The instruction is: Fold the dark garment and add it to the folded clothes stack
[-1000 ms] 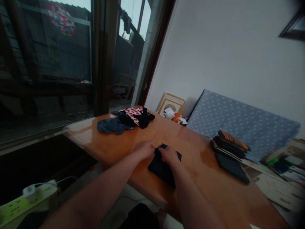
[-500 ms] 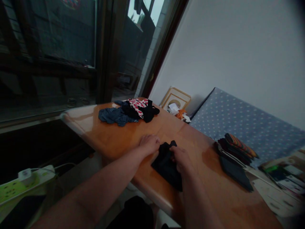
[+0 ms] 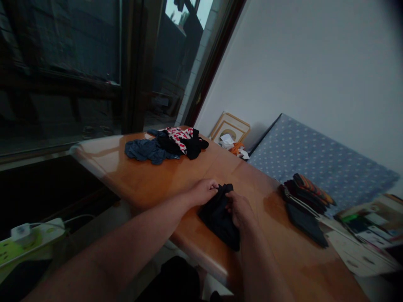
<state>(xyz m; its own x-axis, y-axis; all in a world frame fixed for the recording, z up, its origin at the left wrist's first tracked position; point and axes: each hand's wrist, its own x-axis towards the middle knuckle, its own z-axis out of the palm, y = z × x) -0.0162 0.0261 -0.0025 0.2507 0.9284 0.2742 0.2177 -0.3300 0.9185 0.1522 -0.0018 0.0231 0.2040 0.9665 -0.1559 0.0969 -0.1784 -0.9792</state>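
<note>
A piece of black clothing (image 3: 219, 219), its exact kind unclear, lies folded small near the front edge of the wooden table (image 3: 151, 182). My left hand (image 3: 204, 191) pinches its far left corner, fingers closed. On the far right edge, my right hand (image 3: 236, 206) grips the cloth between thumb and fingers. Beyond my hands is a loose heap of clothes: a crumpled blue-grey garment (image 3: 147, 151), a red-and-white patterned cloth (image 3: 180, 136) and a black one (image 3: 194, 147).
Folded clothes (image 3: 305, 197) are stacked at the right, a dark folded piece (image 3: 305, 223) beside them. A blue dotted panel (image 3: 315, 155) leans on the wall. Picture frames (image 3: 231, 126) stand behind the table. A power strip (image 3: 50, 228) is at lower left.
My left hand has moved slightly right, closer to my right hand, drawing the cloth's far corner in. The view has shifted a little.
</note>
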